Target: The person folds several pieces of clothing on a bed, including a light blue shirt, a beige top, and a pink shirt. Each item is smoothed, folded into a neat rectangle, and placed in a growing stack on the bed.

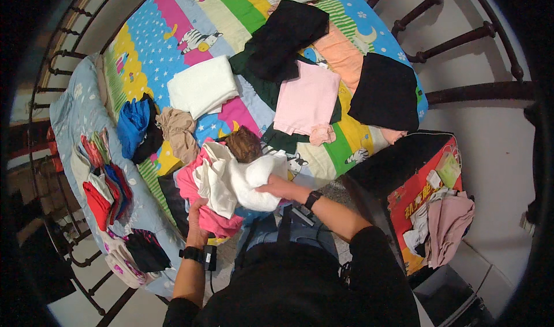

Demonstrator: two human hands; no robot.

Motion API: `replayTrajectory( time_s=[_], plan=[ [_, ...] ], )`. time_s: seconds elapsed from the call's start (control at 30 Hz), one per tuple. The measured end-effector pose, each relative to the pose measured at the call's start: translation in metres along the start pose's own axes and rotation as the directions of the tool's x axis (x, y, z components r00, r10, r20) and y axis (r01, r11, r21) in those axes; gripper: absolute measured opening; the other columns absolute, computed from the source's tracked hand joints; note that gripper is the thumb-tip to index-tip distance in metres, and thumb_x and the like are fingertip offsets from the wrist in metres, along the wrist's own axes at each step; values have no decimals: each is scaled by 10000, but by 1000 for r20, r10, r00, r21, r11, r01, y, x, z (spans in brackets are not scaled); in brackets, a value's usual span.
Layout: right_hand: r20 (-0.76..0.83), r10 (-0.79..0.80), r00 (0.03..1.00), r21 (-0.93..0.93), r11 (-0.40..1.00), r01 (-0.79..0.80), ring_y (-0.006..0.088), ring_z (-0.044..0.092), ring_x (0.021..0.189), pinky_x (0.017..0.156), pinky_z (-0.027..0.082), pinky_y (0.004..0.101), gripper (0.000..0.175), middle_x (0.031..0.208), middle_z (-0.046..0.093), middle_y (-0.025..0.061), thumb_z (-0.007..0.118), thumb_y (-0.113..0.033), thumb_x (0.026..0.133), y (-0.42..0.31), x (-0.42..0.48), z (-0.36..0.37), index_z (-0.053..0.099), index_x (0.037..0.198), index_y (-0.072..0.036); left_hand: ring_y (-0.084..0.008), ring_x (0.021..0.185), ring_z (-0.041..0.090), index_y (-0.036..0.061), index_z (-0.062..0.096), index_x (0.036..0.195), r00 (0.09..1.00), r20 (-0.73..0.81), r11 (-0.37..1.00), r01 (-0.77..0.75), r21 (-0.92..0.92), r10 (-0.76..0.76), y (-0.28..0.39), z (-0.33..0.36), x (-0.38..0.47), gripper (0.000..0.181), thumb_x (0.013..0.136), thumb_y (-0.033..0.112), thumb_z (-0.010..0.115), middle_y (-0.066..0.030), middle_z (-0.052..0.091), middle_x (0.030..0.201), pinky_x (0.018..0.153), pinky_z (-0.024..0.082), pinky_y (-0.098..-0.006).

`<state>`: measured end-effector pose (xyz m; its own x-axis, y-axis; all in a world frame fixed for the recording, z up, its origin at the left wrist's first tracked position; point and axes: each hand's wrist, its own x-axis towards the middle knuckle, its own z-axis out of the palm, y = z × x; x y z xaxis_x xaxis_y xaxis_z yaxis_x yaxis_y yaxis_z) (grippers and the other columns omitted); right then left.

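Note:
Near the bed's front edge, my right hand grips a white cloth that lies bunched up. My left hand is at the lower left of a pink garment; its fingers are partly hidden under the cloth, so its hold cannot be told. An off-white garment lies on the pink one, beside the white cloth. Just behind them is a brown bundled item. A crumpled beige cloth and a folded white towel lie farther back on the patterned bedsheet.
Pink, black and dark green garments lie across the bed. Blue clothing is at left. Several folded items rest on a light blue quilt. A red-topped cabinet holding clothes stands at right. Metal railings flank the bed.

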<state>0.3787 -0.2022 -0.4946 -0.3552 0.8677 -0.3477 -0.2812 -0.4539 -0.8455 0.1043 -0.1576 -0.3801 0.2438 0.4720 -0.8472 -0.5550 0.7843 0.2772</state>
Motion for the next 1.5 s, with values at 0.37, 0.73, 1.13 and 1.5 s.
replayTrajectory(
  time_s=[0.37,0.73,1.13,1.5],
  plan=[
    [-777,-107,620,-371,873,-315,157,645,658,567,510,289,244,750,645,69,703,-222,872,30,-14,-110,636,901,11,-330,1044,637,-18,548,1222,997,-72,999,23,-30,-25,0,4,-3,438,799,82,600,-157,659,1155,983,495,-444],
    [-771,52,634,-70,984,-166,176,660,707,609,565,317,339,875,667,114,736,-139,809,-11,-20,-188,592,1053,46,-323,1069,625,-19,525,1250,996,-64,998,65,3,-64,-1,6,1,464,812,113,605,-158,640,1195,1003,482,-453],
    [-716,-181,674,-108,983,150,132,660,710,631,537,266,197,853,681,66,662,-106,897,-165,-73,-225,631,1015,48,-333,1099,615,3,512,1296,998,-46,999,50,-11,-51,-3,17,6,524,787,85,608,-149,635,1214,1016,474,-450],
    [-781,3,625,-564,430,-705,321,668,960,813,520,415,583,985,678,245,682,-543,783,-135,15,-263,658,941,17,-335,1064,631,0,525,1267,995,-42,993,92,-79,-96,-2,22,0,482,796,81,587,-148,645,1194,992,495,-455]
  ],
)
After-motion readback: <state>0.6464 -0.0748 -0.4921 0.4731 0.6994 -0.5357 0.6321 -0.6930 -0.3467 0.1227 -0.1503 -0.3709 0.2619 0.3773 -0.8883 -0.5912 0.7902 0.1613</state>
